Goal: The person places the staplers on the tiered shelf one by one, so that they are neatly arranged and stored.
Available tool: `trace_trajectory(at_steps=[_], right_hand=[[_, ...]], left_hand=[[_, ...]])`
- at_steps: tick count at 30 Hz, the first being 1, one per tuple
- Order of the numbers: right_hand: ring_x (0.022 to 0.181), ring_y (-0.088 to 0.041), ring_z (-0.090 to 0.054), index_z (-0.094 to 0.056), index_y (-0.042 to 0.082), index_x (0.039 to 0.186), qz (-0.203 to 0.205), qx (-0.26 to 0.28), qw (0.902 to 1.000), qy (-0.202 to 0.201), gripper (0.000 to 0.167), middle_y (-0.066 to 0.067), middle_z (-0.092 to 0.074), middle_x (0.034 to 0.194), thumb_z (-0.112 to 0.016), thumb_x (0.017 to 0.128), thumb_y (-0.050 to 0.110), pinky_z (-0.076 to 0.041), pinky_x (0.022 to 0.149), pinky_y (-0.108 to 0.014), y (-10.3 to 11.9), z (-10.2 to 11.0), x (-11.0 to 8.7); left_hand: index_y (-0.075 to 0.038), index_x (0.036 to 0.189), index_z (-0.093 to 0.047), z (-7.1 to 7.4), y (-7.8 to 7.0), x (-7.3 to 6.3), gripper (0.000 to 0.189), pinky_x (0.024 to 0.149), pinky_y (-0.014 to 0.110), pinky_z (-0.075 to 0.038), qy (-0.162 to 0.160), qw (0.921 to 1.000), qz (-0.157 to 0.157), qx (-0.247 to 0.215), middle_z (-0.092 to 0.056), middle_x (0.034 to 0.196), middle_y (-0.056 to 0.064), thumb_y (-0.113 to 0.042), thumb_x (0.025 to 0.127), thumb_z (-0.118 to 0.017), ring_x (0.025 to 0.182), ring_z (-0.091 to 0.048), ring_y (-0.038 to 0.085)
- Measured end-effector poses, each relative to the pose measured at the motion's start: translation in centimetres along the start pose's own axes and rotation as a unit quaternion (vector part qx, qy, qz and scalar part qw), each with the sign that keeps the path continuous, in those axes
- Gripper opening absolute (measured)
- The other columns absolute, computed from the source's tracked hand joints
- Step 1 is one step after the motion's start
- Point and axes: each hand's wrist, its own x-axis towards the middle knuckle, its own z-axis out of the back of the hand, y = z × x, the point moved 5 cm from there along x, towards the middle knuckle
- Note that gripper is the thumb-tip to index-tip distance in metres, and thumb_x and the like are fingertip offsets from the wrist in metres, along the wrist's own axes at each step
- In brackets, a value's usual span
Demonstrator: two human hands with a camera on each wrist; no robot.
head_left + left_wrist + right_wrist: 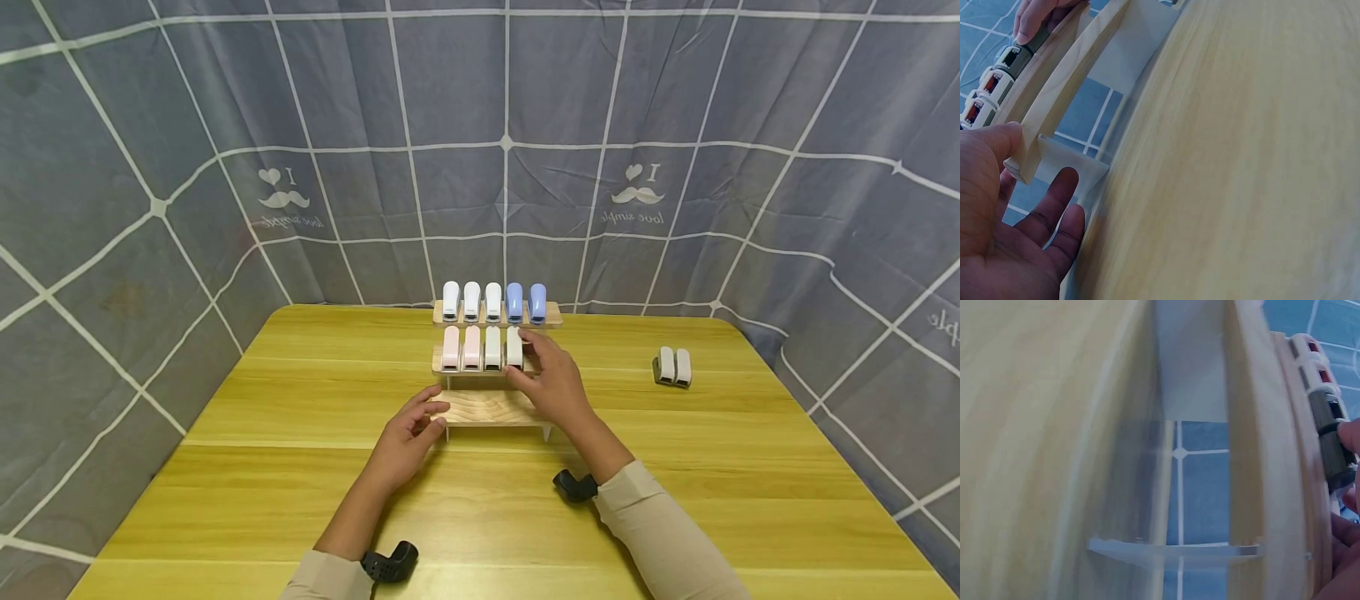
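Observation:
A three-step wooden display stand carries rows of mini staplers. Three white staplers and two blue staplers line its top step. Along the middle step sit two pink staplers and a pale grey-green stapler. At that row's right end, my right hand holds another grey-green stapler between thumb and fingers; its dark underside shows in the right wrist view. My left hand holds the left end of the bottom step, thumb at the board's edge and a finger behind it.
Two more pale staplers stand side by side on the wooden table, right of the stand. Clear supports hold up the bottom board. A grey checked curtain hangs behind and along the sides.

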Motion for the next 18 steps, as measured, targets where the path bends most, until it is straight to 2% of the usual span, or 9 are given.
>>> trace_trajectory(at_steps=[3,8,11,12,18], right_hand=[[0.108,-0.024,-0.066,-0.053,0.005,0.139,-0.015,0.023,0.9995,0.015,0.062,-0.012,-0.065,0.125,-0.080,0.086,0.024,-0.051,0.090,-0.045,-0.2,-0.1,0.1],[0.111,-0.024,-0.065,-0.052,0.006,0.139,-0.030,0.051,0.9977,0.033,0.062,-0.012,-0.066,0.124,-0.080,0.087,0.023,-0.050,0.093,-0.045,-0.3,-0.1,0.2],[0.114,-0.025,-0.063,-0.051,0.007,0.139,-0.036,0.060,0.9965,0.044,0.061,-0.012,-0.065,0.125,-0.080,0.087,0.022,-0.048,0.096,-0.044,-0.3,0.0,0.3],[0.115,-0.025,-0.063,-0.051,0.007,0.139,-0.037,0.064,0.9961,0.048,0.061,-0.013,-0.065,0.126,-0.080,0.087,0.022,-0.048,0.096,-0.044,-0.3,0.0,0.4],[0.118,-0.027,-0.060,-0.050,0.007,0.140,-0.026,0.057,0.9960,0.064,0.060,-0.012,-0.062,0.130,-0.078,0.089,0.023,-0.046,0.099,-0.044,-0.2,0.1,0.5]], left_hand=[[0.001,0.120,-0.067,-0.2,1.1,0.3,0.023,0.089,0.034,-0.046,-0.005,1.0000,-0.005,0.002,-0.045,0.150,0.014,-0.005,0.099,-0.060,0.123,-0.054,0.032],[-0.005,0.121,-0.068,-0.2,3.0,0.8,0.023,0.091,0.037,-0.046,-0.001,1.0000,0.003,0.002,-0.046,0.151,0.004,-0.008,0.099,-0.062,0.124,-0.053,0.027],[-0.009,0.120,-0.069,-0.2,3.2,0.9,0.022,0.091,0.035,-0.046,0.004,1.0000,-0.003,0.004,-0.046,0.151,0.001,-0.011,0.099,-0.062,0.125,-0.053,0.025],[-0.010,0.120,-0.069,-0.2,3.6,1.0,0.022,0.091,0.035,-0.046,0.005,1.0000,-0.004,0.003,-0.046,0.151,-0.001,-0.012,0.099,-0.063,0.125,-0.053,0.024],[-0.009,0.121,-0.069,-0.3,3.6,1.1,0.023,0.091,0.034,-0.047,0.006,0.9999,-0.015,0.003,-0.046,0.151,0.003,-0.013,0.099,-0.063,0.125,-0.053,0.028]])
